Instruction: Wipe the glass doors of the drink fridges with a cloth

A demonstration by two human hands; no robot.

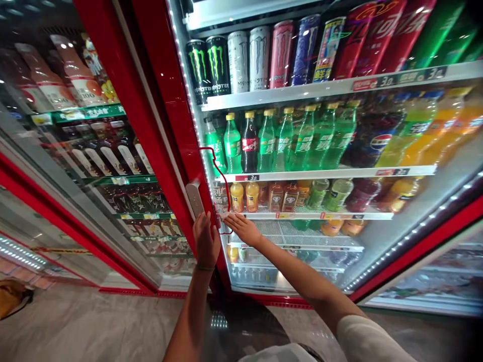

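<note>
I face a red drinks fridge with a glass door (377,201). My left hand (206,238) rests flat against the red door frame just below a grey metal handle (194,197), fingers stretched upward. My right hand (243,228) reaches across to the door's left edge, fingers extended and touching a small white tag or label (225,216) beside the thin red outline handle (215,171). Neither hand holds a bottle. Behind the glass stand energy drink cans (241,60), green soda bottles (287,141) and small juice bottles (245,196).
A second glass-door fridge (75,125) on the left holds dark bottles and pale drink bottles. Lower shelves of the right fridge are white wire racks (298,236) with few items. The floor (94,327) is grey tile; a brown object (13,296) lies at far left.
</note>
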